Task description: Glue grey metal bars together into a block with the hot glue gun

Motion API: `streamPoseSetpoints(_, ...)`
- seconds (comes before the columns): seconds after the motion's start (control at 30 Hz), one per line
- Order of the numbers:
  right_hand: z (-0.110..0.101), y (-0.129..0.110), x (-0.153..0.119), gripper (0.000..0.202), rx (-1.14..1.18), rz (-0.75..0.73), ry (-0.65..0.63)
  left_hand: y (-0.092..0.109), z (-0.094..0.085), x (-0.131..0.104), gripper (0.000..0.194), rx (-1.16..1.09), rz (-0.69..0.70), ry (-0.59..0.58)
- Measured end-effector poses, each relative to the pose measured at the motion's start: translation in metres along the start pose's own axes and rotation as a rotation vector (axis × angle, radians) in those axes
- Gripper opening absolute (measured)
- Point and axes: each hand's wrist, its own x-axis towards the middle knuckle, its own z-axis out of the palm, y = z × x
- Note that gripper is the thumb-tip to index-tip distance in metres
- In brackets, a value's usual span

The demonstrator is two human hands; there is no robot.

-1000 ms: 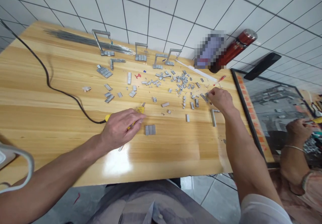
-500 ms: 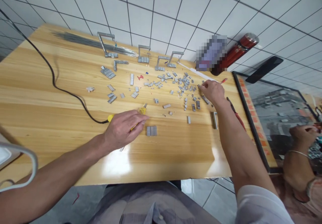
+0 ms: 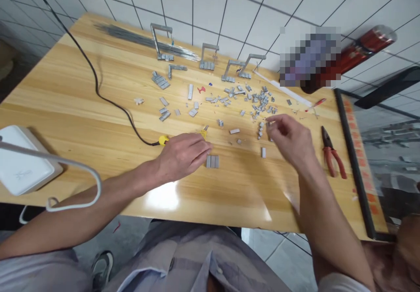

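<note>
My left hand is closed over a yellow-handled tool; its thin metal end pokes out past the fingers, and the palm hides the rest. A black cord runs to a yellow grip end beside that hand. Just right of the fingertips, grey metal blocks lie side by side. My right hand pinches what looks like a small grey metal piece, mostly covered by the fingers. Close by lie a short row of small pieces and a single block.
Loose grey metal bits are scattered mid-table. Several bracket-shaped metal frames stand near the tiled wall, by a bundle of thin rods. Pliers, a red flask and a dark-framed glass panel are on the right; a white box, left.
My right hand has drawn back from the far right of the scattered pieces, nearer to the front, uncovering the pliers. The left hand stays by the blocks. The camera view has shifted.
</note>
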Motion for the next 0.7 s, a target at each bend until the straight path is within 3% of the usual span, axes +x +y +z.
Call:
streamPoseSetpoints(0.1, 0.024, -0.035, -0.054, 0.025, 0.152, -0.183, -0.125, 0.004, 0.000, 0.000, 0.018, 0.080, 0.023, -0.083)
streamPoseSetpoints(0.2, 0.049, -0.052, -0.082, 0.023, 0.143, -0.285, -0.204, 0.011, -0.002, 0.002, 0.021, 0.150, 0.065, -0.142)
streamPoseSetpoints(0.3, 0.059, -0.052, -0.088, 0.021, 0.114, -0.293, -0.268, 0.017, -0.003, 0.002, 0.021, 0.193, 0.087, -0.227)
streamPoseSetpoints(0.47, 0.055, -0.040, -0.085, 0.035, 0.119, -0.360, -0.336, 0.027, 0.000, 0.000, 0.018, 0.270, 0.082, -0.358)
streamPoseSetpoints(0.7, 0.060, -0.036, -0.081, 0.029, 0.064, -0.414, -0.338, 0.036, 0.005, 0.001, 0.022, 0.358, 0.003, -0.466)
